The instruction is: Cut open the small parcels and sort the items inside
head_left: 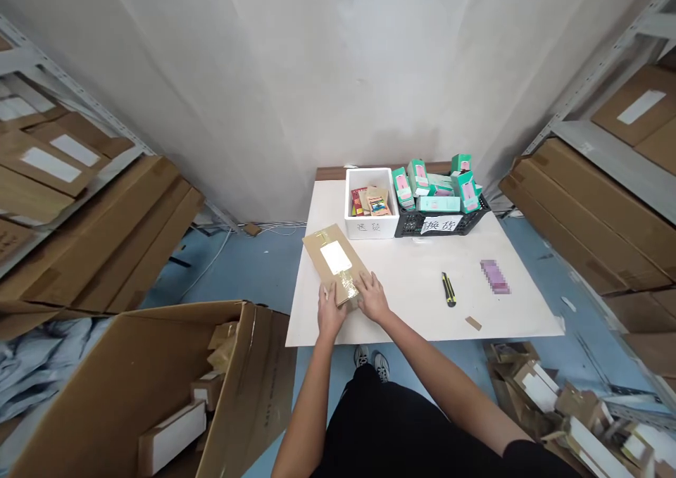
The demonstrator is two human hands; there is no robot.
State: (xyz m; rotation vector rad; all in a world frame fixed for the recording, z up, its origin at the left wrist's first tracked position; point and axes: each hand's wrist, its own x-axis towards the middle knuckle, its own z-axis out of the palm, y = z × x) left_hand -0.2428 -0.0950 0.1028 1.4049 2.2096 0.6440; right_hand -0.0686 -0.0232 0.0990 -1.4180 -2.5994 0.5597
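Observation:
A flat brown cardboard box (317,249) with a white label and clear shiny tape lies slantwise on the left part of the white-topped table (417,316). My left hand (331,312) grips its near end from the left, fingers over the edge. On the same end's right corner is my right hand (372,298), its fingers bent against the cardboard. To the right lies a yellow and black box cutter (448,289), apart from both hands. A small strip of brown cardboard (474,323) rests near the front edge.
Behind stand a white foam bin (370,229) with packets and a black crate (470,223) of green boxes. A pixelated purple patch (495,277) is at right. A large open carton (253,386) is on the left floor; discarded boxes (539,386) lie right. Loaded shelves flank the table.

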